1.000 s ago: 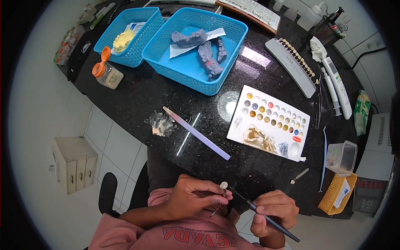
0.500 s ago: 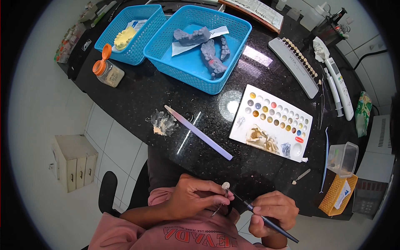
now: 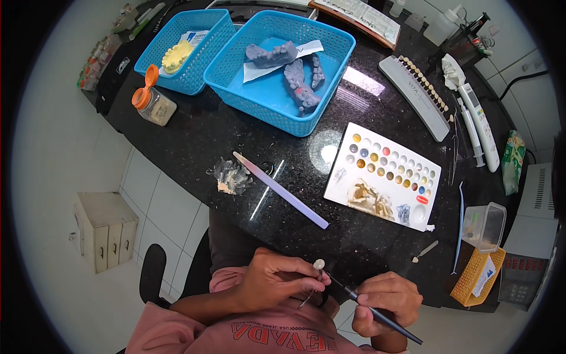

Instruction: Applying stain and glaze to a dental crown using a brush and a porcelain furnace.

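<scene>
Low over my lap, my left hand (image 3: 272, 282) is closed around thin metal tweezers (image 3: 305, 300). A small whitish dental crown (image 3: 319, 264) sits at the tip of the tweezers, just above my fingertips. My right hand (image 3: 389, 302) pinches a slim brush (image 3: 386, 326) with a dark handle. The brush points up and left, its tip beside the crown; whether the two touch is too small to tell. Ahead of my hands lies a white palette (image 3: 383, 177) with several coloured wells and brown smears. A lilac file (image 3: 289, 196) rests left of it.
Blue baskets (image 3: 259, 100) hold grey and yellow dental models at the back. An orange-lidded jar (image 3: 158, 109) stands left. Toward the right are a tooth shade guide (image 3: 415, 97), a blue instrument (image 3: 460, 230), a small spatula (image 3: 425, 252), a clear tub (image 3: 492, 227) and a yellow basket (image 3: 479, 277).
</scene>
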Demonstrator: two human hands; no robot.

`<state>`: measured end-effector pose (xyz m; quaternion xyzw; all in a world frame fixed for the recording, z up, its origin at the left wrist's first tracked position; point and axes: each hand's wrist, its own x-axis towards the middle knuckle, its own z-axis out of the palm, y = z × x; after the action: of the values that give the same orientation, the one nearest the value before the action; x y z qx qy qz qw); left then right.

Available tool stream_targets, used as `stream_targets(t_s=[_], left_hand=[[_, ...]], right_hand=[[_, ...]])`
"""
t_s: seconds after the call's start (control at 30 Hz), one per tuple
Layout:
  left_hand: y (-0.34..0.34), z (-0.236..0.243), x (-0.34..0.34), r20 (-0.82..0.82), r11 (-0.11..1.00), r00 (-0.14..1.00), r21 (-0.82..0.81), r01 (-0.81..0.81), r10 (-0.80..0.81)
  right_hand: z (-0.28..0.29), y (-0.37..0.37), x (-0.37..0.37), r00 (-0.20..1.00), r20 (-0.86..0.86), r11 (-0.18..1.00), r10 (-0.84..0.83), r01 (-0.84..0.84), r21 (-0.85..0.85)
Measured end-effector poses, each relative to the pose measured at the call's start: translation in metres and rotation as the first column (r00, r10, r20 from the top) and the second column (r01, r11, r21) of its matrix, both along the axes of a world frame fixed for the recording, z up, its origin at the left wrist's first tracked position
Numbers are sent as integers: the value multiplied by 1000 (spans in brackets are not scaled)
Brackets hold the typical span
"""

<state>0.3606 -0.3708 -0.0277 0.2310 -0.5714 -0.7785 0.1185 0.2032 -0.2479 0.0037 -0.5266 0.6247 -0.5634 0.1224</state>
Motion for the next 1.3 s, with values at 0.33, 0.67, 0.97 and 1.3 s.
stream_targets(t_s=[0.33, 0.67, 0.97, 1.3], left_hand=[[2, 8, -4, 67, 993, 996, 91, -71, 65], [0, 5, -1, 19, 995, 1000, 99, -8, 6], [1, 7, -5, 59, 996, 997, 77, -52, 47], [-4, 15, 3, 83, 830, 997, 556, -44, -3]], right_hand=[[0, -3, 1, 999, -41, 1000, -3, 3, -15], [-3, -4, -2, 1000, 12, 999, -24, 24, -46], [-3, -3, -4, 998, -25, 997, 60, -61, -46], [-3, -1, -4, 999, -9, 999, -43, 43, -5]])
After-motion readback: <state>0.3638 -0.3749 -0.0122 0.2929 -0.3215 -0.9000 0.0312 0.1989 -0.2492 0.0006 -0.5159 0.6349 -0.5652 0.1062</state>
